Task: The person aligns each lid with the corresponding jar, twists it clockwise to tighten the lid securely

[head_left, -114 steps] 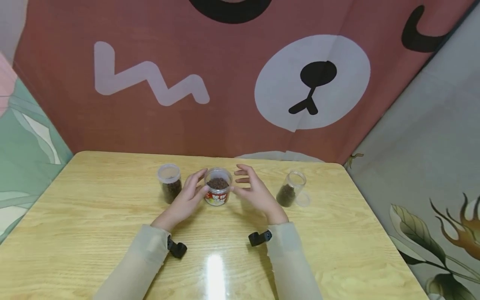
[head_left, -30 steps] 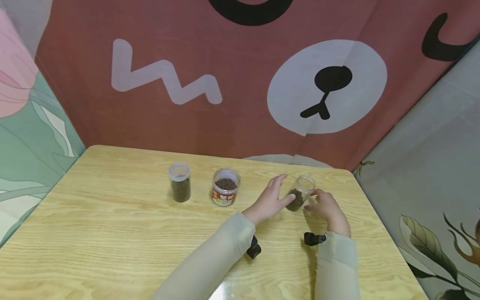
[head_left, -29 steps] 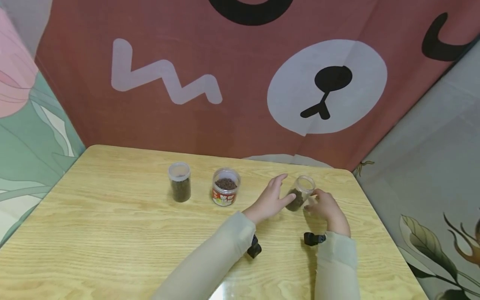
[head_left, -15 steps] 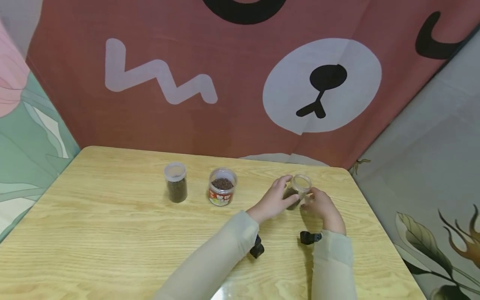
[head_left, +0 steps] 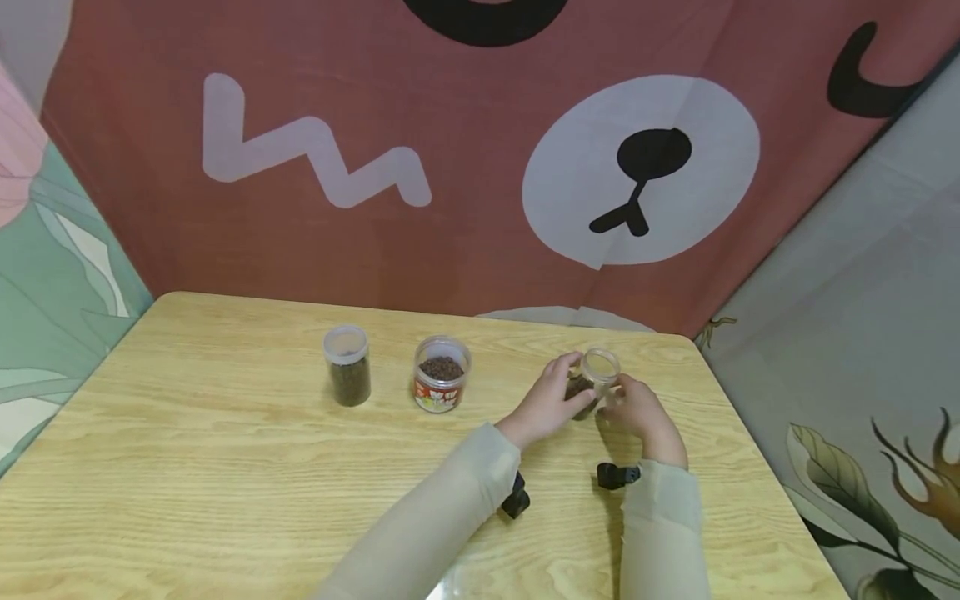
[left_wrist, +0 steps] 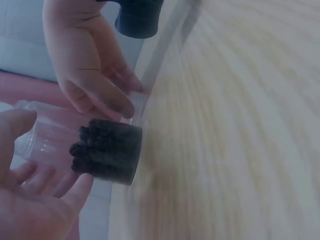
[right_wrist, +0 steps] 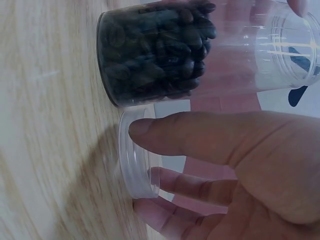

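Note:
At the right of the table in the head view stands a clear jar (right_wrist: 220,55), about half full of dark, bean-like pieces, with its mouth uncovered. My left hand (head_left: 545,406) curves round its left side, fingers behind and thumb in front; in the left wrist view this hand (left_wrist: 37,200) is beside the jar's upper part. My right hand (head_left: 647,418) is low on the jar's right. In the right wrist view, its thumb and fingers pinch a clear round lid (right_wrist: 135,165) that lies at the table surface next to the jar's base.
A jar with red label (head_left: 439,392), holding brown granules and uncovered, stands mid-table. Left of it is a lidded clear jar (head_left: 350,379) with dark contents. The wooden table (head_left: 225,467) meets a bear-patterned cloth (head_left: 465,250) at the back.
Earlier, both hands were at the red-label jar. They have since moved right to the clear jar. Over the last second my left hand has closed in round it, while the right stays low beside it.

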{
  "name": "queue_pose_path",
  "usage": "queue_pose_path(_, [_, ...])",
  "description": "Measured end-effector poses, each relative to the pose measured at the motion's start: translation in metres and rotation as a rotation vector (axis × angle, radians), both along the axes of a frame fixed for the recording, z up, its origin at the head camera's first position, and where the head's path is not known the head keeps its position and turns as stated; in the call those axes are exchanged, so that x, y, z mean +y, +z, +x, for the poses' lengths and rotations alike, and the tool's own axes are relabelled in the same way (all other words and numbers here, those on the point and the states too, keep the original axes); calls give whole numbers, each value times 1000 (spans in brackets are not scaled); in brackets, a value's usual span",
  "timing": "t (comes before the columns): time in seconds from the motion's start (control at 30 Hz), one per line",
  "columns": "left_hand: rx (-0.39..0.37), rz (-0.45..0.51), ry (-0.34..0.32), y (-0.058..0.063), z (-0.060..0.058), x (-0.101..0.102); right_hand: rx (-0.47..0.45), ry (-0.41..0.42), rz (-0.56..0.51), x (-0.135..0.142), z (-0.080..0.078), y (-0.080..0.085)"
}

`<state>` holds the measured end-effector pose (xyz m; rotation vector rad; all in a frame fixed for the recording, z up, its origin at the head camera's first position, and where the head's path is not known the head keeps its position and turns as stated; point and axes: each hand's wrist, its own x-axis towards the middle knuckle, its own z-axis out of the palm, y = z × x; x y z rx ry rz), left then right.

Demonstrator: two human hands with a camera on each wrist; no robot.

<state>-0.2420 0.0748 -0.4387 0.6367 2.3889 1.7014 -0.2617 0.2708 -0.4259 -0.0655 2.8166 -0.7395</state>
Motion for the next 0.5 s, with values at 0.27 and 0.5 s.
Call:
queue_pose_path(0.27, [7,-22,-10,-6,-2,5,13,7,-13,1,2,-1])
queue_pose_path(0.5, [18,-16,14,-6,-5,9,1,4,-27,1,0,-3])
